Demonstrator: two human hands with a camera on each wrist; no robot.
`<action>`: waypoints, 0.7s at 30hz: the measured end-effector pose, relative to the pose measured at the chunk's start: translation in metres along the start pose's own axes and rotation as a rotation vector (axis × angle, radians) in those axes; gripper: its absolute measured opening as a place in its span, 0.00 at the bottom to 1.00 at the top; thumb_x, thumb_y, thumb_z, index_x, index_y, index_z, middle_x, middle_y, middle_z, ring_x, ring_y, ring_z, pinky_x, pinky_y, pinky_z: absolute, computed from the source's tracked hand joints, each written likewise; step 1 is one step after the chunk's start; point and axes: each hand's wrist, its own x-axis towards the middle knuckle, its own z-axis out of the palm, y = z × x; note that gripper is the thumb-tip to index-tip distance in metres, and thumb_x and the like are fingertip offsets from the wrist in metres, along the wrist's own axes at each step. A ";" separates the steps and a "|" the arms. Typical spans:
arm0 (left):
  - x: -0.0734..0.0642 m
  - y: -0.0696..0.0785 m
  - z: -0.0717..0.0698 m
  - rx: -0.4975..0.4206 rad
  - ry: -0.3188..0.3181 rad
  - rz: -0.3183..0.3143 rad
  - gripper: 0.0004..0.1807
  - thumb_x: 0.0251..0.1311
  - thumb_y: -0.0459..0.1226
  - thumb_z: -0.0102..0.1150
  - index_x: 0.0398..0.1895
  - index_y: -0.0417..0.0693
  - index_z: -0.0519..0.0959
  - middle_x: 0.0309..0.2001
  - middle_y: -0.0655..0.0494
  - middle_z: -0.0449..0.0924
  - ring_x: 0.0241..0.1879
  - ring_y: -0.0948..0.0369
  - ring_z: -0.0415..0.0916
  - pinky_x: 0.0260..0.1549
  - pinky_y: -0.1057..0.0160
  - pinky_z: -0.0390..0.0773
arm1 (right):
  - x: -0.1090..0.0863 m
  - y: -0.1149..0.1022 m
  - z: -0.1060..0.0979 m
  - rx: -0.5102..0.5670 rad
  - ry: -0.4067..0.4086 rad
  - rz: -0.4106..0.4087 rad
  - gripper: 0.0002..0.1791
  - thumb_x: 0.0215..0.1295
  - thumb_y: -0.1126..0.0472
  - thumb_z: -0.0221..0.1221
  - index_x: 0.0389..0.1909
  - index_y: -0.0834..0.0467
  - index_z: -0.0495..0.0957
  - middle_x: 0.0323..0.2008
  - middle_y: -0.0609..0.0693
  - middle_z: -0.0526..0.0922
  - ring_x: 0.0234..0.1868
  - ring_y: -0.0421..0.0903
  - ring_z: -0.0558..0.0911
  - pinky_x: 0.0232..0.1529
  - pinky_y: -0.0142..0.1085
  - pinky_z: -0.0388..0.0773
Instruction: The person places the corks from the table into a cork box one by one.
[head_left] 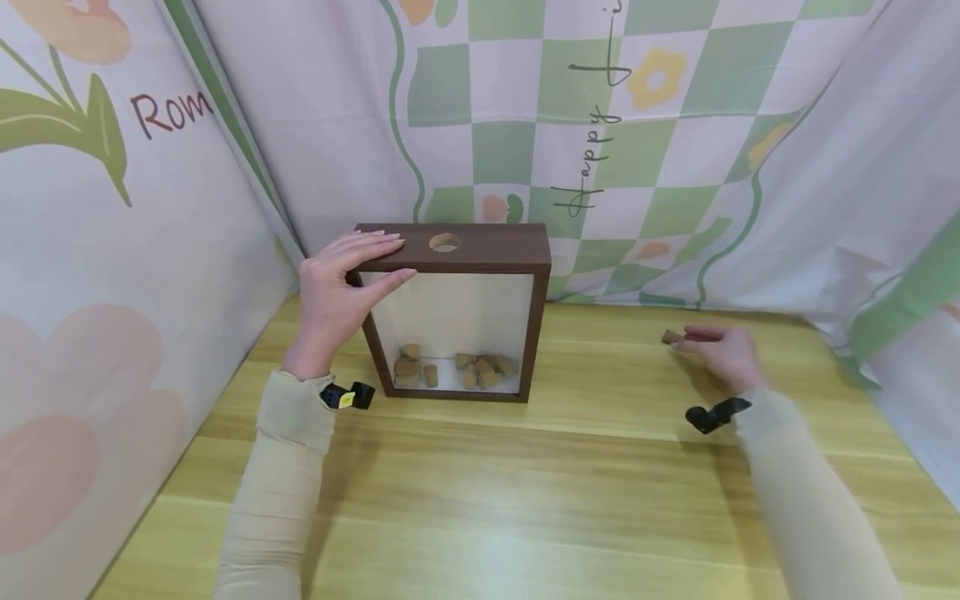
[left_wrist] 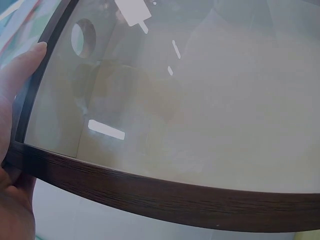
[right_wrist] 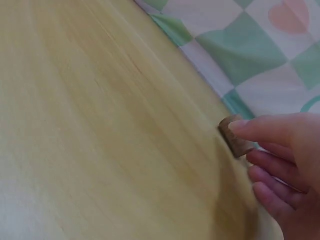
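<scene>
A dark brown wooden shadow box (head_left: 495, 247) with a clear front stands upright on the table, a round hole (head_left: 445, 242) in its top. Several corks (head_left: 486, 372) lie at its bottom, in a left and a right group. My left hand (head_left: 330, 287) grips the box's top left corner, fingers over the top and thumb along the front edge. Off to the right, my right hand (head_left: 723, 354) pinches a single cork (right_wrist: 235, 135) between thumb and fingers, close above the tabletop. In the left wrist view the box's frame (left_wrist: 150, 192) and clear pane fill most of the picture.
The light wood table (head_left: 480, 492) runs under both arms. Behind it hangs a green and white checked curtain (head_left: 502, 83), its lower edge meeting the table's back. A patterned cloth (head_left: 112, 333) closes off the left side. Dark wrist cameras sit on both cuffs.
</scene>
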 end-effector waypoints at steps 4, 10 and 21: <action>0.000 0.000 0.001 -0.008 -0.002 0.000 0.21 0.49 0.37 0.82 0.49 0.47 0.90 0.49 0.58 0.87 0.55 0.58 0.81 0.66 0.58 0.69 | 0.003 0.005 0.003 0.036 0.017 0.054 0.40 0.63 0.44 0.71 0.68 0.64 0.73 0.66 0.65 0.72 0.72 0.63 0.62 0.73 0.55 0.56; 0.001 0.000 0.001 -0.018 0.008 0.000 0.21 0.48 0.36 0.82 0.48 0.47 0.90 0.49 0.58 0.87 0.55 0.58 0.81 0.66 0.58 0.69 | 0.004 0.004 0.007 0.055 0.040 0.067 0.37 0.64 0.46 0.71 0.67 0.63 0.75 0.65 0.63 0.73 0.72 0.63 0.63 0.73 0.54 0.57; 0.001 0.000 0.001 -0.010 0.007 -0.003 0.21 0.48 0.36 0.82 0.48 0.47 0.90 0.48 0.59 0.87 0.55 0.58 0.81 0.66 0.58 0.69 | 0.002 0.000 0.009 0.070 0.076 0.060 0.39 0.62 0.39 0.69 0.63 0.63 0.78 0.56 0.53 0.83 0.68 0.62 0.68 0.70 0.54 0.62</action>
